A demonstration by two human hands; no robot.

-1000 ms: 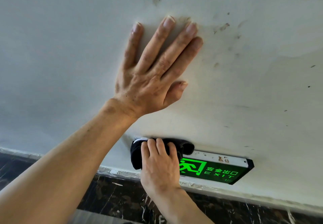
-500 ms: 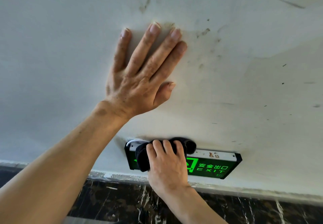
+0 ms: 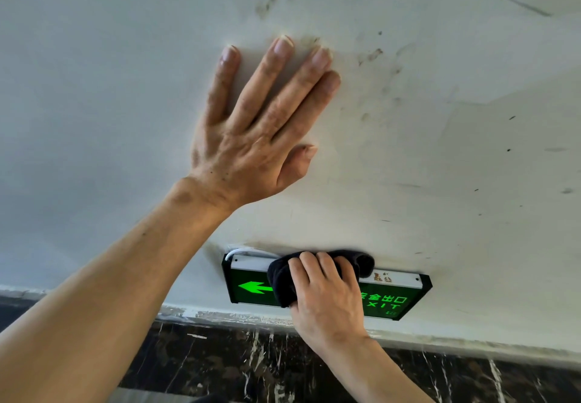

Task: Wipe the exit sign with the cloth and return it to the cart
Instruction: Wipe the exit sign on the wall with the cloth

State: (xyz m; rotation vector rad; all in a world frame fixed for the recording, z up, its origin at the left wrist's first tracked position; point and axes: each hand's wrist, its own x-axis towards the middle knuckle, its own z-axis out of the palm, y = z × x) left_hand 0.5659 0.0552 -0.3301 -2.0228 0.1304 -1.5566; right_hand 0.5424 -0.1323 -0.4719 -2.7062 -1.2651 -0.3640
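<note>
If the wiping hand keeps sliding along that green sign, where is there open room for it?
Free: the exit sign face right of the right hand and cloth, and the arrow end on the left. The wall right of the flat left hand is bare. Crowded: mid-sign.

Left hand (image 3: 251, 138) flat on wall (image 3: 440, 151) above sign (image 3: 251, 289). Right hand (image 3: 327, 292) and cloth (image 3: 279, 280) cover sign's middle; arrow end, right end, and wall to the right are open.

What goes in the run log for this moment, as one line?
phase: wiping | right hand: gripping dark cloth on green illuminated exit sign | left hand: flat on white wall | cart: unseen
</note>
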